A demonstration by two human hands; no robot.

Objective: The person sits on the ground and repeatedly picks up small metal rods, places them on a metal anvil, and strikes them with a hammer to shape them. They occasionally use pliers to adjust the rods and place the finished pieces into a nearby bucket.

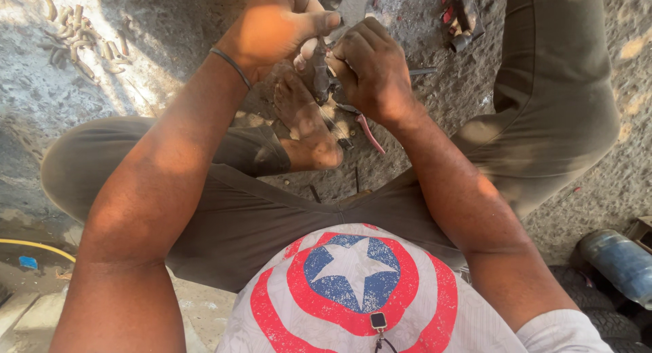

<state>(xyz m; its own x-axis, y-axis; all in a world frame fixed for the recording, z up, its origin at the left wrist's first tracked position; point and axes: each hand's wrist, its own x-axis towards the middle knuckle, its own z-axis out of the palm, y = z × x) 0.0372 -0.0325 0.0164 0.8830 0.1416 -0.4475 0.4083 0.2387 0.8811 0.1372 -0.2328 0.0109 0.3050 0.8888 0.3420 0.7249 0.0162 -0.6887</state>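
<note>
Near the top centre of the frame, both hands meet over a small dark metal part (pixel 318 73). The left hand (pixel 272 28) is curled closed over the part's upper end from the upper left. The right hand (pixel 370 68) is clenched tight around a pair of pliers (pixel 363 125), whose pink-red handle sticks out below the fist toward the middle of the frame. The part sits just above a bare foot (pixel 305 119), which is tucked under the work on the rough concrete floor (pixel 170 27).

The main risk, as I judge it, is a slip: the pliers' nose is hidden between the fingers, so how well it bites cannot be told, and if it lets go under force, the tool could jab the left thumb or drop onto the foot directly beneath. The part looks greasy, which would make that more likely. A heap of short metal pieces (pixel 78 34) lies at upper left, well apart.
</note>
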